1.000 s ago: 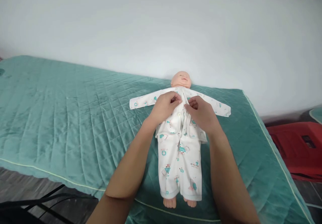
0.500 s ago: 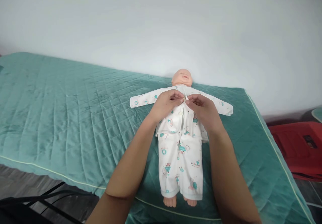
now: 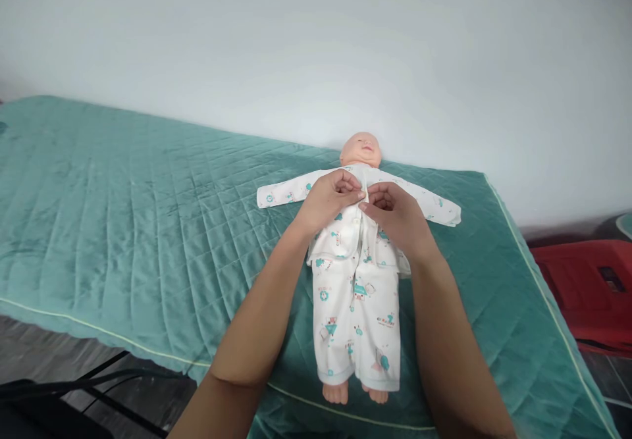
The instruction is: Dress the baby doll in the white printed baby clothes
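A baby doll (image 3: 361, 149) lies on its back, its arms spread, dressed in a white printed baby shirt (image 3: 340, 236) and matching pants (image 3: 356, 320). My left hand (image 3: 332, 195) pinches the shirt's front edge at the chest. Facing it, my right hand (image 3: 392, 210) has thumb and fingers closed on the other side of the same opening. Fingertips of both hands nearly meet there and hide the fastening between them. Below, one button shows and the lower front hangs apart. The doll's bare feet stick out of the pant legs.
A green quilted cover (image 3: 148, 228) spreads over the bed under the doll. Behind it rises a pale wall (image 3: 296, 51). A red plastic object (image 3: 587, 287) stands off the right edge; black metal bars (image 3: 99, 386) are at lower left.
Both hands stay at the chest opening; the fingers have shifted slightly and the shirt edges there lie closer. The view has moved a little.
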The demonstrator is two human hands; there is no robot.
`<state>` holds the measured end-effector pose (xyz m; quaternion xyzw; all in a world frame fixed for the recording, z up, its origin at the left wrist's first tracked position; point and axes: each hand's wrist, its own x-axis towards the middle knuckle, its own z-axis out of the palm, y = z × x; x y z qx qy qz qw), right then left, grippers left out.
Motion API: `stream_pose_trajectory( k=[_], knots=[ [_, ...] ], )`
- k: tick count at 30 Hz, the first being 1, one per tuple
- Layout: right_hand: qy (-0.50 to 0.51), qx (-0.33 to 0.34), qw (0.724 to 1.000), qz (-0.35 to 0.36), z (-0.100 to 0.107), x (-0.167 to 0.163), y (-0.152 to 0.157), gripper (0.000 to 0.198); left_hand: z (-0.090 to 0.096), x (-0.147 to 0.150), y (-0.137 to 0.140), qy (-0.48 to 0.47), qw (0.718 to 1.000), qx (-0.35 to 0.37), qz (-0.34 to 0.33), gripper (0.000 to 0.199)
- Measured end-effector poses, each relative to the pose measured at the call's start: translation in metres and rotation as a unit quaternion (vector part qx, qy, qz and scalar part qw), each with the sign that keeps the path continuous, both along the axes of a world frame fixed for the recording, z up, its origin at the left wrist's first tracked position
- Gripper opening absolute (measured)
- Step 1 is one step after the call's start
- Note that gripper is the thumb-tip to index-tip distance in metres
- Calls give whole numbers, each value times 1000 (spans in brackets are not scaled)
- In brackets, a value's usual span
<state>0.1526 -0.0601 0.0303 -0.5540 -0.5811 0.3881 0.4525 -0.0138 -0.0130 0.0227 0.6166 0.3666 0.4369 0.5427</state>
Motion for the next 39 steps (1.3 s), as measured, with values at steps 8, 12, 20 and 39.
stream_pose_trajectory(
  k=[8, 12, 20, 39],
  knots=[
    [-33, 14, 999, -9, -1, -5, -1, 33, 0, -2, 1, -14, 1000, -12, -14, 25],
    [-73, 20, 997, -23, 1, -8, -2, 30, 2, -4, -2, -9, 1000, 4, -29, 26],
    [-135, 43, 990, -28, 1, -13, -3, 30, 1, 2, -1, -28, 999, -9, -23, 25],
    [-171, 46, 984, -31, 2, -15, -5, 35, 8, -1, -5, -95, 989, -115, -1, 33]
  ],
)
